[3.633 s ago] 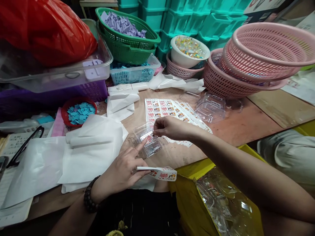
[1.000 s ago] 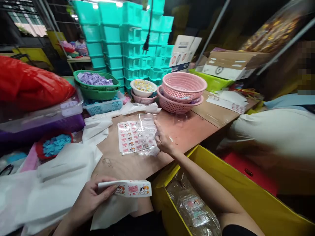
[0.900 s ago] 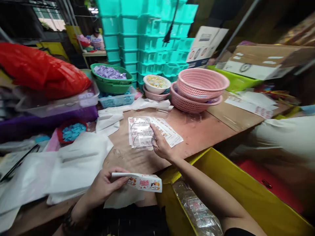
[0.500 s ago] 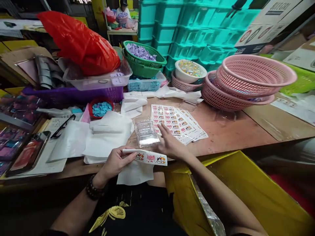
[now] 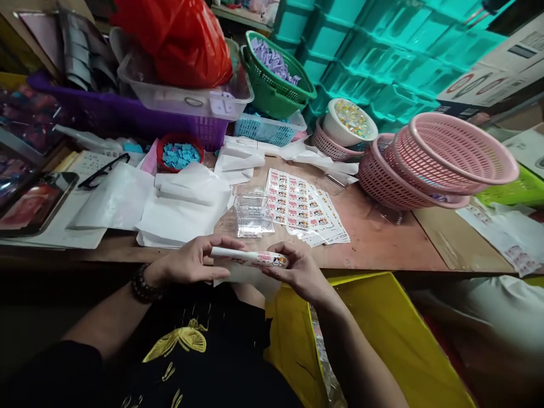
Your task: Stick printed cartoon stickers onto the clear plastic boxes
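Note:
Between both hands, at the table's front edge, is a folded or curled sticker sheet printed with cats and pink lettering, its white backing hanging below. My left hand holds the sheet's left end between thumb and fingers. My right hand pinches its right end. Just beyond the hands lies a clear plastic box. To its right, more sticker sheets with the same cats are fanned out on the table. White backing paper is piled to the left of the box.
Pink baskets stand at the right, a white bowl of small colourful pieces at the back. A red bowl holds blue pieces. Glasses and a phone lie left. Teal crates are stacked behind; a yellow box is below.
My right hand has come back from beside the clear box and taken the right end of the sticker sheet. My left hand keeps its end. The camera view has shifted and tilted.

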Demonstrator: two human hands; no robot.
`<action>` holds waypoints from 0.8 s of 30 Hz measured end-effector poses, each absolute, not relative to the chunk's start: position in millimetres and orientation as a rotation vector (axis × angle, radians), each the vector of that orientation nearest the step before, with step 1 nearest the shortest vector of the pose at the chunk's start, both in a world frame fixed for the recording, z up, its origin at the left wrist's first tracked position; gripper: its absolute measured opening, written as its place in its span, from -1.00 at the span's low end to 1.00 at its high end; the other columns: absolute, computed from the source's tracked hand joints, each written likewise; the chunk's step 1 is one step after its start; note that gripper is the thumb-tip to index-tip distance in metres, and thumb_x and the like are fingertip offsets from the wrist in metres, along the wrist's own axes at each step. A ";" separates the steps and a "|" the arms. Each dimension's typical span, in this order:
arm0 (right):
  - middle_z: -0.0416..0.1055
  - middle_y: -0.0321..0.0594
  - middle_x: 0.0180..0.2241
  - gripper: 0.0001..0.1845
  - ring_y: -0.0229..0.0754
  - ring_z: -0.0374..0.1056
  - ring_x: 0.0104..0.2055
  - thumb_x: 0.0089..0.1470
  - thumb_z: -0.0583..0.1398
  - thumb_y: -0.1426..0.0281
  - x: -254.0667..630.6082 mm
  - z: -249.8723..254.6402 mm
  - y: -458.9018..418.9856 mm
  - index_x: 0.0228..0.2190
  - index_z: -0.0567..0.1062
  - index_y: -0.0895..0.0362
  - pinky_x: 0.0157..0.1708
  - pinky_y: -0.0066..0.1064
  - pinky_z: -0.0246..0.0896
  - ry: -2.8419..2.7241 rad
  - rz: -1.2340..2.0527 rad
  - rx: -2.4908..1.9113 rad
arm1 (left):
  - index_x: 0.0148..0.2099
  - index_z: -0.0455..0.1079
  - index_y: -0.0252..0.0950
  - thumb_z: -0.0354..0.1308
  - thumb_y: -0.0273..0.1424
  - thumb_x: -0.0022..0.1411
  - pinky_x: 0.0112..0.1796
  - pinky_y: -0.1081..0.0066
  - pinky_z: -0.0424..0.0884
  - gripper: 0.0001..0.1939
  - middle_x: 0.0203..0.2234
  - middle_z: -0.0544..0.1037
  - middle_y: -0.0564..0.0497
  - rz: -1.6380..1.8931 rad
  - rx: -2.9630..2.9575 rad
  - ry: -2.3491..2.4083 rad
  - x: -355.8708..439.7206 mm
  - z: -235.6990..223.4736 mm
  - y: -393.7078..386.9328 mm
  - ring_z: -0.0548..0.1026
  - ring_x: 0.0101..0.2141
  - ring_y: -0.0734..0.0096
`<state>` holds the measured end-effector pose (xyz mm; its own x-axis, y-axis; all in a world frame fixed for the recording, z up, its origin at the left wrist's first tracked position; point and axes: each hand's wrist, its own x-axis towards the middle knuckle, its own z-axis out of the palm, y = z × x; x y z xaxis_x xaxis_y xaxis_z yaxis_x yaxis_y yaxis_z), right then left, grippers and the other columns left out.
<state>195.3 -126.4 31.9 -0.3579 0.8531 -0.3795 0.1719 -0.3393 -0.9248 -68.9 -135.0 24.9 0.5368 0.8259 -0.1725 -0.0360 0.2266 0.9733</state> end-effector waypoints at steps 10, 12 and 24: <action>0.46 -0.29 -0.39 -0.61 -0.24 0.35 -0.38 -0.15 0.45 0.16 189.0 41.0 -141.4 -0.33 0.53 0.10 -0.40 -0.41 0.28 -1.603 1.636 -1.358 | -0.12 0.64 -0.33 0.23 -0.18 0.23 -0.47 0.48 0.36 -0.65 -0.41 0.68 -0.05 0.471 1.572 0.991 -57.6 34.6 -127.3 0.55 -0.46 0.36; 0.50 -0.25 -0.37 -0.62 -0.21 0.39 -0.36 -0.11 0.43 0.13 190.2 40.7 -141.9 -0.32 0.56 0.10 -0.36 -0.38 0.32 -1.618 1.586 -1.384 | -0.14 0.65 -0.32 0.22 -0.22 0.23 -0.41 0.48 0.37 -0.70 -0.38 0.69 -0.03 0.522 1.615 0.988 -55.5 30.6 -127.6 0.56 -0.40 0.36; 0.60 -0.22 -0.27 -0.83 -0.09 0.47 -0.22 0.20 0.22 0.33 190.1 21.4 -152.4 -0.30 0.65 -0.13 0.12 0.01 0.19 -2.159 0.469 -1.187 | -0.32 0.60 -0.34 0.17 -0.09 0.25 -0.51 0.51 0.19 -0.60 -0.56 0.55 0.04 0.397 1.538 1.039 -59.4 20.5 -125.5 0.38 -0.54 0.49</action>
<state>190.1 -152.4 21.4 -0.4012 0.8464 0.3501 0.6247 0.5324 -0.5712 -59.4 -125.5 20.5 0.5465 0.7839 -0.2947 0.3881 0.0749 0.9186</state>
